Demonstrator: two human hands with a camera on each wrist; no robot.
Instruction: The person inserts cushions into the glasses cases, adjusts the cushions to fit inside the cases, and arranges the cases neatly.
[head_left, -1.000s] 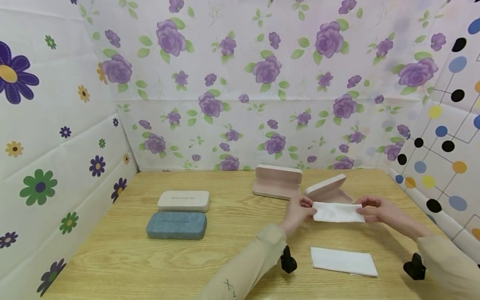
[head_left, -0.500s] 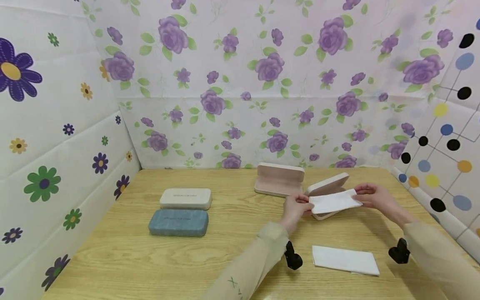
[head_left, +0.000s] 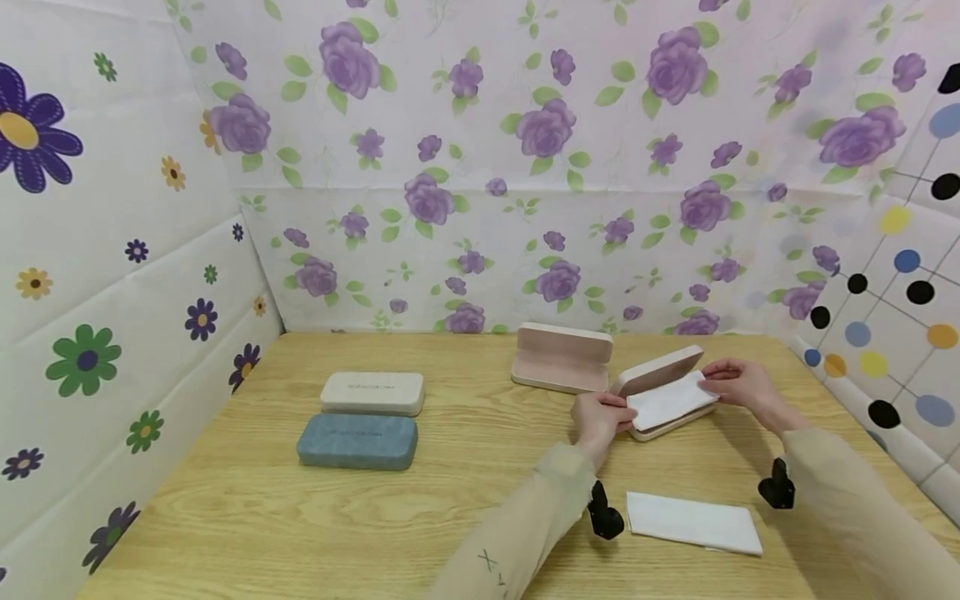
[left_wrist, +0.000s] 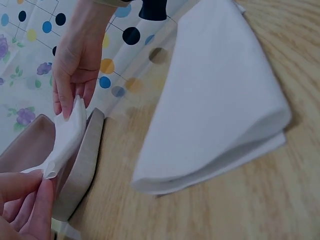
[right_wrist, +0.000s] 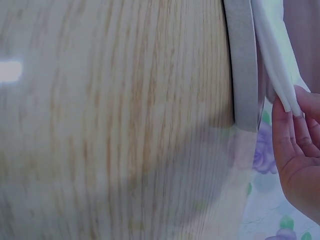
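Note:
A folded white cloth (head_left: 670, 402) is stretched between both hands over an open glasses case (head_left: 670, 428) with a pinkish lining. My left hand (head_left: 600, 419) pinches the cloth's left end between thumb and fingers, close to the case's near left corner. At the opposite end my right hand (head_left: 742, 387) pinches the other edge, as the right wrist view also shows with thumb and fingers on the cloth (right_wrist: 280, 55). In the left wrist view the cloth (left_wrist: 70, 135) dips along the case's base (left_wrist: 85, 170), inside its rim. The lid (head_left: 660, 370) stands raised behind.
A second folded white cloth (head_left: 693, 523) lies on the wooden table (head_left: 480, 517) in front of the hands. Another open case (head_left: 562, 358) stands behind, to the left. Farther left are a closed cream case (head_left: 372, 393) and a closed blue case (head_left: 357, 442). Patterned fabric walls (head_left: 450, 208) enclose the table.
Both hands have carried the cloth from in front of the right-hand case to over its base, lowering it there. The cloth went from level to slanting up to the right.

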